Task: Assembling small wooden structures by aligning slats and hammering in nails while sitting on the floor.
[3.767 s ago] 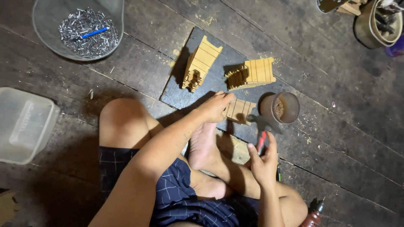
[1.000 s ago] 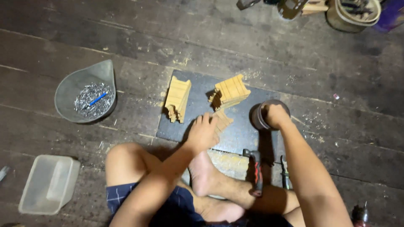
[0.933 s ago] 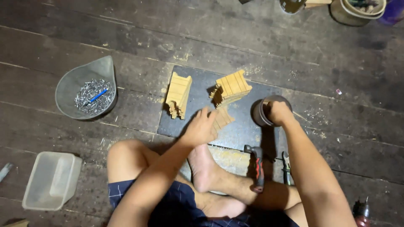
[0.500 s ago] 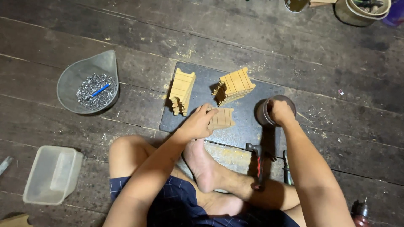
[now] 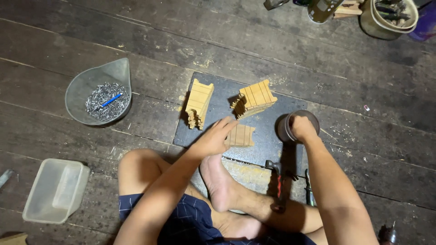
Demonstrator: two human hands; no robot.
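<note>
Fingers of my left hand [image 5: 212, 139] lie spread on the slatted wood panel [image 5: 240, 135] — right hand [image 5: 302, 128] dips into the small cup [image 5: 287, 129], fingers hidden, so I cannot tell.

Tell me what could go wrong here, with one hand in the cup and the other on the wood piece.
The right hand reaches into the small cup; if sharp bits are inside, fingertips could get pricked, or the cup could tip. The bare foot lies beside the hammer and right under the wood piece the left hand steadies.
</note>
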